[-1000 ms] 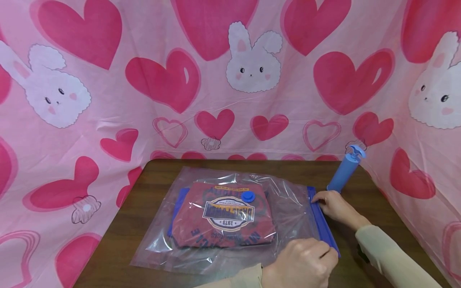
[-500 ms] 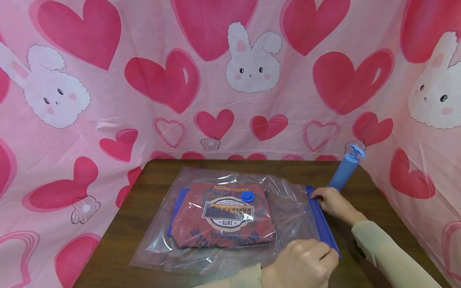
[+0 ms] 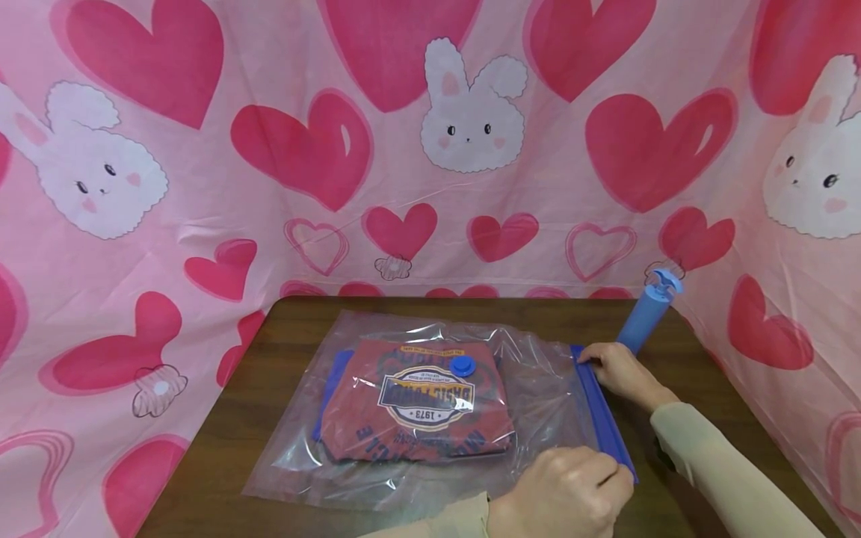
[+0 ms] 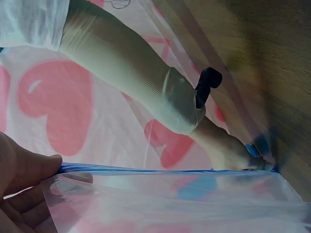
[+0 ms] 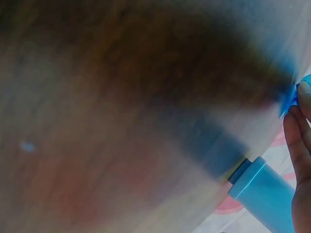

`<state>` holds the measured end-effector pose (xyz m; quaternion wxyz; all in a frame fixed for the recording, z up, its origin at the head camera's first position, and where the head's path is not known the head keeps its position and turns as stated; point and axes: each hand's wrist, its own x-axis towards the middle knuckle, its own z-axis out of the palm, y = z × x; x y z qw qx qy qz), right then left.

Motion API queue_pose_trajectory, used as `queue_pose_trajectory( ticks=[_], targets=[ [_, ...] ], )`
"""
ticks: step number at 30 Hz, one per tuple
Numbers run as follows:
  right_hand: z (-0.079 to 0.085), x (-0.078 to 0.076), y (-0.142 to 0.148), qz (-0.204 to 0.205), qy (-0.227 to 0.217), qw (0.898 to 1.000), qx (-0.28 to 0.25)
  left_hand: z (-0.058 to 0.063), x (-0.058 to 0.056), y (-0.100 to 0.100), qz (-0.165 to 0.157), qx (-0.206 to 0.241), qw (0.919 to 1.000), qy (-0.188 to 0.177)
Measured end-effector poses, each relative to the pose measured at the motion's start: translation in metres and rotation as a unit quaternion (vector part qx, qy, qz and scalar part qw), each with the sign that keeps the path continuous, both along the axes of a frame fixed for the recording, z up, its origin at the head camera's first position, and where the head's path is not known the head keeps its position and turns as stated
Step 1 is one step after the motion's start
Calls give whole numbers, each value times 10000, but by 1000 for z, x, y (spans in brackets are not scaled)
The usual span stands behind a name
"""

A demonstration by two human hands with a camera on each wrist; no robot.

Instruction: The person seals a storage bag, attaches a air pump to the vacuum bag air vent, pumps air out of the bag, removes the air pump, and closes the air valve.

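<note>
A clear plastic vacuum storage bag [image 3: 538, 418] lies flat on the table with a folded red printed garment [image 3: 430, 433] inside. Blue fabric [image 3: 332, 381] peeks out at the garment's left. On the bag's top sits a round blue valve [image 3: 463, 366]. Along its right end runs a blue zip strip [image 3: 605, 418]. At the near end of this strip, my left hand [image 3: 561, 489] pinches the edge between thumb and fingers [image 4: 34, 170]. My right hand [image 3: 622, 373] pinches the strip's far end; in the right wrist view its fingertips [image 5: 291, 119] meet a small blue piece.
A blue hand pump [image 3: 646, 317] stands on the table just beyond my right hand. The brown wooden table [image 3: 215, 463] is bordered by a pink cloth [image 3: 471, 198] with hearts and rabbits at the back and sides.
My right hand has slid a little away from me along the strip, to its far end. My left hand and the bag have stayed in place.
</note>
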<state>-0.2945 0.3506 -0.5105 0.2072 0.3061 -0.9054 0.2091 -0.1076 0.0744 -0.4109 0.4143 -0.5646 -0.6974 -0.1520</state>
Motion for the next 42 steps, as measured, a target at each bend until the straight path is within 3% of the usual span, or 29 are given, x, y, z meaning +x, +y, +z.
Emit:
queue_pose_trajectory(
  ticks=[25, 33, 39, 42],
  targets=[
    [1, -18, 1, -108, -93, 9999, 79, 1, -4, -1, 77, 29, 9993, 369],
    [3, -17, 1, -148, -160, 9997, 54, 1, -4, 0, 145, 3, 9990, 425],
    [1, -15, 4, 60, -24, 9999, -86, 0, -2, 2, 240, -65, 9980, 573],
    [2, -7, 8, -24, -336, 9990, -295, -1, -2, 3, 222, -1, 9980, 588]
  ],
)
